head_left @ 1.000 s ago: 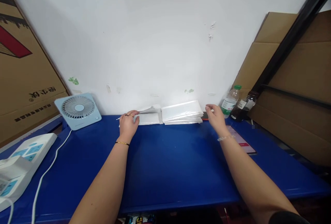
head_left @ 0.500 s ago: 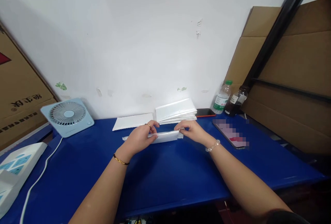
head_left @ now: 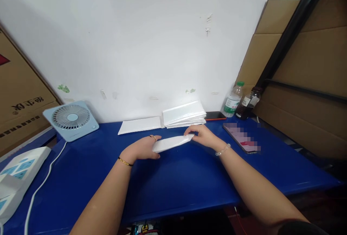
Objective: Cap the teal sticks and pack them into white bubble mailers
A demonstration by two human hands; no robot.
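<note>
Left hand (head_left: 142, 148) has slid to the white packet's (head_left: 172, 142) left end, fingers spread around it, grip unclear; right hand (head_left: 203, 136) pinches the right end: both ends covered now!

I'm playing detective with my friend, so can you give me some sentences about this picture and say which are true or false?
1. The right hand pinches one end of a white packet. True.
2. The left hand is on the desk fan. False: the left hand is at the white packet's other end.
3. The green-capped bottle stands beside a bottle of dark liquid. True.
4. The tabletop is yellow. False: the tabletop is blue.
5. The clear beaded bracelet is on the right wrist. True.
</note>
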